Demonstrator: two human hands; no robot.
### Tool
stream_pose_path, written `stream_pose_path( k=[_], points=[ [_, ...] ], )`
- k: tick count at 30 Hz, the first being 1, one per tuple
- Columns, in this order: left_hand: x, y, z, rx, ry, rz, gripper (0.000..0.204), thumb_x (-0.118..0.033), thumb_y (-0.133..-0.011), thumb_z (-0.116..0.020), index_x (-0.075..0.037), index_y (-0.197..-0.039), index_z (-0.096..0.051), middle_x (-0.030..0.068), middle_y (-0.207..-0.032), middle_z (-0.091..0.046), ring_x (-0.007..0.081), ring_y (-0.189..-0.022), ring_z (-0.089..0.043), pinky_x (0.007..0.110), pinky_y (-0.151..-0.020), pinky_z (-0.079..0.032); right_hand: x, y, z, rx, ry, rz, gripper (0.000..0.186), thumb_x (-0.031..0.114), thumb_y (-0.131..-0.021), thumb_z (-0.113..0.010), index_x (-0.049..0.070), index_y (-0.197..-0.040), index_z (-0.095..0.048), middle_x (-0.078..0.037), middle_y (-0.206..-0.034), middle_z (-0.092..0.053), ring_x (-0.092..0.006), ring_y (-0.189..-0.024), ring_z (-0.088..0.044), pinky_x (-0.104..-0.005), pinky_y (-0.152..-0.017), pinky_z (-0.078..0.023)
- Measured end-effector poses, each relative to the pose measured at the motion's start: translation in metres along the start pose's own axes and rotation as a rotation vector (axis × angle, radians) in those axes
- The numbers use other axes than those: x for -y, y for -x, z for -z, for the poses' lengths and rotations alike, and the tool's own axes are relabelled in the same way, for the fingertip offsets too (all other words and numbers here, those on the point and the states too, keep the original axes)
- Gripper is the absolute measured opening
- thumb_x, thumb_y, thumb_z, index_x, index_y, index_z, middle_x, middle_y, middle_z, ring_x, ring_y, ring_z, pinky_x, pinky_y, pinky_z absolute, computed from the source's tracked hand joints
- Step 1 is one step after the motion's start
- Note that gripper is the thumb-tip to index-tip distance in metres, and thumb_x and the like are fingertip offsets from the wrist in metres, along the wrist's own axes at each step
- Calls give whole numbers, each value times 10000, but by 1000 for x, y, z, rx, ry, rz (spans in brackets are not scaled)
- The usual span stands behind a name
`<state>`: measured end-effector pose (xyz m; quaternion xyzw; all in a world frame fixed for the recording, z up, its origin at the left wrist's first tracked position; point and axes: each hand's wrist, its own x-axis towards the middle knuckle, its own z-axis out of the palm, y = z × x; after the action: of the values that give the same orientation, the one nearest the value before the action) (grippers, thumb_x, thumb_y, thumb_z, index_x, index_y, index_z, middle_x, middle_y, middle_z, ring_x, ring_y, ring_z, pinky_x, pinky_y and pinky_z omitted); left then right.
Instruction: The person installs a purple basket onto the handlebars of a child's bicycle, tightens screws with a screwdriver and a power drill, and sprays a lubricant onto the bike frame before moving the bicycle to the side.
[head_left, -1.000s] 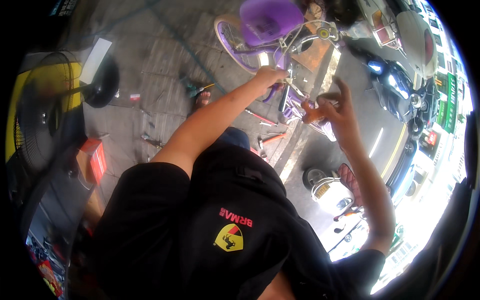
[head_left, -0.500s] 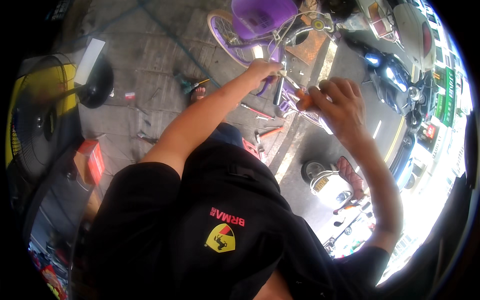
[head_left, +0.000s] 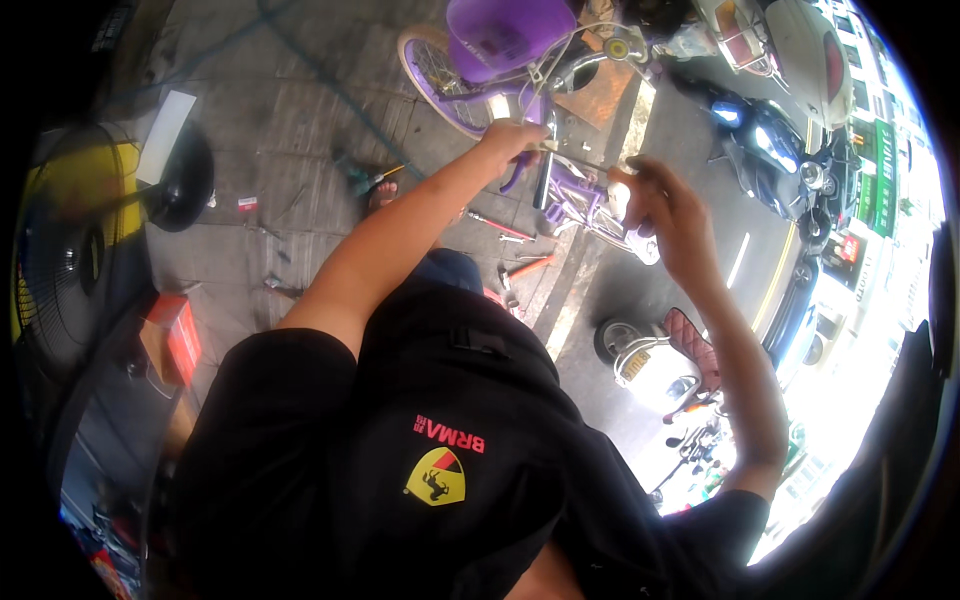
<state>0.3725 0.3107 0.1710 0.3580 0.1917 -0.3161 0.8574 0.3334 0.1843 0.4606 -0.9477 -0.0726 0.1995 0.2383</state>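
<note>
A purple bicycle stands in front of me, its purple basket at the top and its frame running down to the right. My left hand is closed at the middle of the bicycle, beside a dark tube; a small pale piece shows at its fingertips, too small to name. Curled fingers of my right hand hover over the rear part of the bicycle. Something pale shows at those fingertips, but blur hides what it is.
On the paving lie a red-handled tool, a wrench and an orange-handled hammer. A fan and a red box stand left. To the right are a white scooter and a dark motorbike.
My right hand has turned and shifted slightly left; the orange piece seen at its fingers no longer shows. My left hand keeps its place at the bicycle. The whole view has shifted slightly.
</note>
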Motion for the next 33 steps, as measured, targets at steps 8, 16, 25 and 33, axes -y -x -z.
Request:
stream_pose_path(
  k=[8, 16, 25, 33],
  points=[
    [-1, 4, -6, 8, -33, -15, 232, -176, -843, -696, 35, -930, -649, 104, -773, -635, 167, -589, -584, 295, -506, -448, 1, 4, 4, 25, 756, 674, 210, 35, -824, -601, 31, -1031, -636, -123, -1229, -541, -242, -1006, -621, -358, -727, -545],
    [-4, 5, -6, -10, -3, -22, 259, -174, -834, -704, 48, -953, -646, 88, -738, -623, 164, -584, -585, 301, -506, -452, 14, -28, -9, 145, 12, -198, 322, 232, -951, -496, -23, -1125, -586, -123, -867, -633, -185, -695, -633, -298, -613, -523],
    [-1, 6, -5, 5, -21, -8, 241, -197, -842, -702, 26, -922, -656, 108, -805, -657, 154, -595, -579, 294, -505, -452, -4, -19, -6, 78, -242, 83, 327, 183, -900, -609, -1, -1169, -583, -114, -984, -615, -174, -829, -649, -298, -710, -527],
    [0, 4, -2, 17, -34, -14, 239, -208, -850, -687, 18, -921, -656, 107, -808, -655, 157, -612, -580, 298, -534, -450, 7, -10, 9, 110, 518, 659, 278, 212, -765, -724, 77, -986, -621, -58, -1077, -576, -225, -992, -584, -336, -835, -489]
  ],
)
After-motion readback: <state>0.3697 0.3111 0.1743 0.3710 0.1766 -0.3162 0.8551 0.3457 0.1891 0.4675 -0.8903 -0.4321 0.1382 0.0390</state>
